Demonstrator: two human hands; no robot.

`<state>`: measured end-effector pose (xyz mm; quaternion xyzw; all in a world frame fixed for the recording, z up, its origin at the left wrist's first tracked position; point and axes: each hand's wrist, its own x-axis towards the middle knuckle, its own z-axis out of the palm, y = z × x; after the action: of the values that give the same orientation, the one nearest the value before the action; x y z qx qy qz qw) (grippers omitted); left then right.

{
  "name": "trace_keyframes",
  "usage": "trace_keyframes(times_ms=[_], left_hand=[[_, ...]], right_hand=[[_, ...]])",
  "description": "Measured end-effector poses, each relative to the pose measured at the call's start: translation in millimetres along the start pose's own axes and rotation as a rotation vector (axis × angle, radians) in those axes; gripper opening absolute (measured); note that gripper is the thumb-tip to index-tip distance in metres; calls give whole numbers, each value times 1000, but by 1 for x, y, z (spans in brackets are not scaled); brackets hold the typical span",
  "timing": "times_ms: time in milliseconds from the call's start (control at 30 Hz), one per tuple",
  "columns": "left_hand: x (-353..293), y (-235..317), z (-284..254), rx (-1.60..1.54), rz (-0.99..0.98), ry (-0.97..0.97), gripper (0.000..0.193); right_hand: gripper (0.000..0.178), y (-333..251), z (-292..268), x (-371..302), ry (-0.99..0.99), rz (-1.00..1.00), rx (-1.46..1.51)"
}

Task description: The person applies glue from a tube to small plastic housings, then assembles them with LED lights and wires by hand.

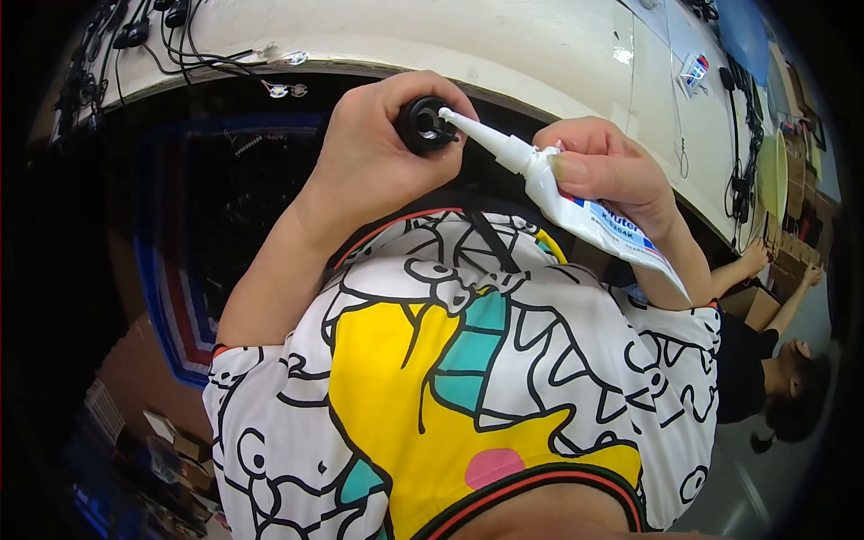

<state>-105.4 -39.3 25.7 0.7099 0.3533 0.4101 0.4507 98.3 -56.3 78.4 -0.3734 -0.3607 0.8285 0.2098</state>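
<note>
My left hand (pixel 364 135) is closed around a small black cylindrical part (pixel 416 135), its round open end turned up toward me. Inside that opening a paler piece shows, too small to name. From the right, my right hand (pixel 621 171) squeezes a white glue tube (pixel 562 200) with blue and red print. The tube's long tapered white nozzle (pixel 486 137) points left, and its tip lies at the rim of the black part's opening. A whitish bead shows at the tip. The fingers of my left hand hide most of the black part's length.
A white worktable (pixel 531 49) runs across the top. Black cables (pixel 193 58) with small clear-ended pieces lie at its left; a small printed packet (pixel 693 74) and more cables lie at its right. A co-worker in black (pixel 751 369) sits at the far right. A blue-rimmed bin (pixel 157 297) stands below left.
</note>
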Motion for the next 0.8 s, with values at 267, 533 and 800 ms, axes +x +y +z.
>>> trace_keyframes(times_ms=[267, 533, 800], left_hand=[[-3, -10, 2, -4, -6, 3, 17], [-9, -16, 8, 47, 26, -7, 18], [-6, -27, 19, 38, 34, 54, 21]], right_hand=[[20, 3, -4, 7, -49, 52, 27], [21, 8, -2, 10, 22, 75, -26], [18, 2, 2, 12, 85, 114, -180]])
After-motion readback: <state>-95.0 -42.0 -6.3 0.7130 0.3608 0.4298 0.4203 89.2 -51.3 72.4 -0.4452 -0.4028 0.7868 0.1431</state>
